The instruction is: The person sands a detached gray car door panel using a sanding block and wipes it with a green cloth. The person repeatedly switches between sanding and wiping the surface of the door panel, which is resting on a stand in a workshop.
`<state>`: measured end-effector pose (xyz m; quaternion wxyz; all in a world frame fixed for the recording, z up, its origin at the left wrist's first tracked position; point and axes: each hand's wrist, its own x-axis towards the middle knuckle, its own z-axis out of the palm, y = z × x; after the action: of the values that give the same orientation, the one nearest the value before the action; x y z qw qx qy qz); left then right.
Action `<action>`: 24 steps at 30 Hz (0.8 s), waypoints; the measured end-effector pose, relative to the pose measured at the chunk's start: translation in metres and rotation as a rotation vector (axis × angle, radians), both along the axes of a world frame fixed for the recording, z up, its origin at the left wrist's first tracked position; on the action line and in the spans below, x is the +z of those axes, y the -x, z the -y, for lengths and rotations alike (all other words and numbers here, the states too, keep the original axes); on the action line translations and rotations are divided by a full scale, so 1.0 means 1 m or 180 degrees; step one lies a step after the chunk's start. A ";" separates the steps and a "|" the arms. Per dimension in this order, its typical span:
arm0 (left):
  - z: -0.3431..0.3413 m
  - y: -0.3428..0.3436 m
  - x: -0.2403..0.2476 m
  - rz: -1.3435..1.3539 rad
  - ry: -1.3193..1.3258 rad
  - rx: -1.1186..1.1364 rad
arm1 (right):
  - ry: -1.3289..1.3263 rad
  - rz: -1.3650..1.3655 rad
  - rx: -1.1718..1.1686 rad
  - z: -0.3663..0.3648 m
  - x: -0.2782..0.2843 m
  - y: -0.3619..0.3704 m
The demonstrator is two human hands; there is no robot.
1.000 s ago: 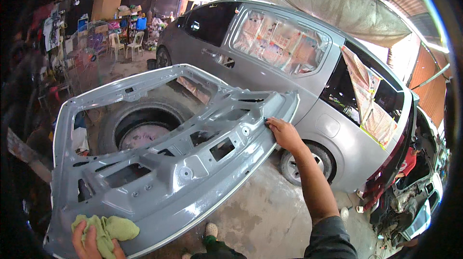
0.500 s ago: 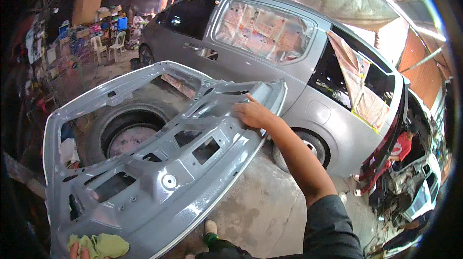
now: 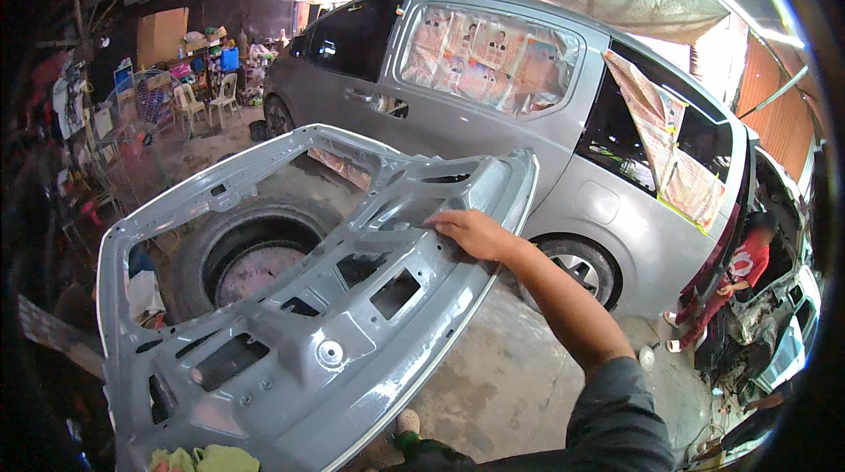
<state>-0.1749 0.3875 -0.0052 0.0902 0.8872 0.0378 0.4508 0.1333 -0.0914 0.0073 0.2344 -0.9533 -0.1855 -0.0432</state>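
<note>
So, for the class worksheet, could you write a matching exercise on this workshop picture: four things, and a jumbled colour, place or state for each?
Things
1. Right hand
2. Cloth
3. Tyre lying flat
4. Middle side window of the van

Descriptions
A. Seen through the largest opening of the grey panel
B. Covered with printed paper
C. Bare, against the panel
D. Yellow-green

Right pairs: 1-C, 2-D, 3-A, 4-B

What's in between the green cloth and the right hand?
In the head view, the grey tailgate panel stretches between the green cloth and the right hand, with a shiny round spot and a four-sided hole along the way.
</note>
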 end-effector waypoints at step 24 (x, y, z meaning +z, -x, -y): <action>0.002 0.000 0.008 -0.0134 -0.0117 -0.0472 | 0.0420 0.0815 0.0154 0.045 -0.002 -0.001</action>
<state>-0.1752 0.3852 0.0026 0.1063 0.8984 -0.0344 0.4248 0.1343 -0.1365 0.0055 0.1466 -0.9486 -0.2392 -0.1465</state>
